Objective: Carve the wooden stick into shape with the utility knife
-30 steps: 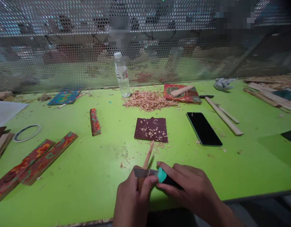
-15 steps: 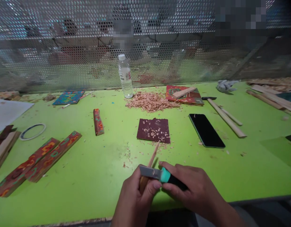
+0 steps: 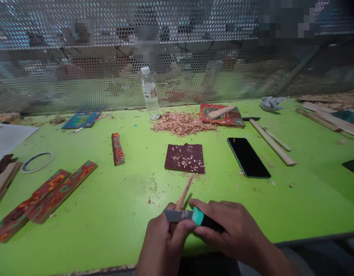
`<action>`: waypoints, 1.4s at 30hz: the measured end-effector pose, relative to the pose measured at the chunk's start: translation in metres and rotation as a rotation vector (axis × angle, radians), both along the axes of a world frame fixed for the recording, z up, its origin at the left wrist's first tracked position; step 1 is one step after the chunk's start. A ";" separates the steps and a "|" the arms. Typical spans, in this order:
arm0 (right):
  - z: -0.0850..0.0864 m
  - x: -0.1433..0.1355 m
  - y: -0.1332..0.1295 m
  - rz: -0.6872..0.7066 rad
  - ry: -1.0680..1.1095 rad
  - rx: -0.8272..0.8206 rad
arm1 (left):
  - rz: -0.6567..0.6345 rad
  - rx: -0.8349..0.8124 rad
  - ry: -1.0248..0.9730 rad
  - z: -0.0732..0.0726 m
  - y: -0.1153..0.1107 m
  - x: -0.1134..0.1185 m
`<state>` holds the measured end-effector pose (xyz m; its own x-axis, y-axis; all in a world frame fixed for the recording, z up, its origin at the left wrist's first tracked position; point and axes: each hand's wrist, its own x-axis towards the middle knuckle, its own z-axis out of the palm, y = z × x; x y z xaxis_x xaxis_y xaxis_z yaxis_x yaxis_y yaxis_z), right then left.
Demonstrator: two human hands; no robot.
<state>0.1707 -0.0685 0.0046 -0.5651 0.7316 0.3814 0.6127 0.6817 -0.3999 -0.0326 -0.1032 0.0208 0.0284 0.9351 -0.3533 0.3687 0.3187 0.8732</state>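
Observation:
My left hand [image 3: 167, 234] is closed around a slim wooden stick [image 3: 185, 193] whose tapered tip points away from me. In my right hand [image 3: 233, 226] is a carving knife [image 3: 198, 216] with a black and turquoise handle. Its flat grey blade lies across the stick, just above the left thumb, with a small shaving on it. The left thumb is close to the base of the blade. Beyond the stick's tip lies a dark brown sheet of sandpaper [image 3: 185, 158], sprinkled with wood chips.
Behind the sandpaper are a heap of shavings [image 3: 182, 123] and a water bottle [image 3: 150, 94]. A phone [image 3: 248, 157] and a hammer [image 3: 271, 142] lie to the right. Painted wood strips [image 3: 62, 191] and a tape ring [image 3: 37, 162] are at left. A perforated metal screen [image 3: 108, 76] borders the back.
The knife blade has shifted slightly down and left along the stick, toward my left hand. The whole view has moved a little; both hands keep their hold.

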 end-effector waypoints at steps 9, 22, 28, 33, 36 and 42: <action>0.001 -0.004 -0.002 -0.042 0.021 0.135 | 0.145 0.004 0.058 0.008 -0.001 0.009; -0.005 0.007 -0.006 -0.126 0.055 0.191 | 0.141 -0.021 0.039 0.008 0.001 0.006; -0.002 0.004 -0.001 -0.114 0.082 0.111 | 0.089 -0.021 -0.016 0.005 0.003 0.000; 0.004 -0.004 0.000 -0.018 0.056 0.081 | 0.111 -0.027 -0.028 0.005 0.002 -0.001; 0.003 -0.005 0.000 -0.030 0.046 0.095 | 0.126 -0.017 -0.020 0.007 0.000 0.002; 0.001 -0.005 -0.003 -0.061 0.033 0.160 | 0.155 -0.014 0.014 0.009 0.000 0.005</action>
<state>0.1661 -0.0713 0.0059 -0.5065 0.6928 0.5134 0.6431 0.7001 -0.3103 -0.0273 -0.1029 0.0296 -0.1213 0.9228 -0.3656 0.3260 0.3850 0.8634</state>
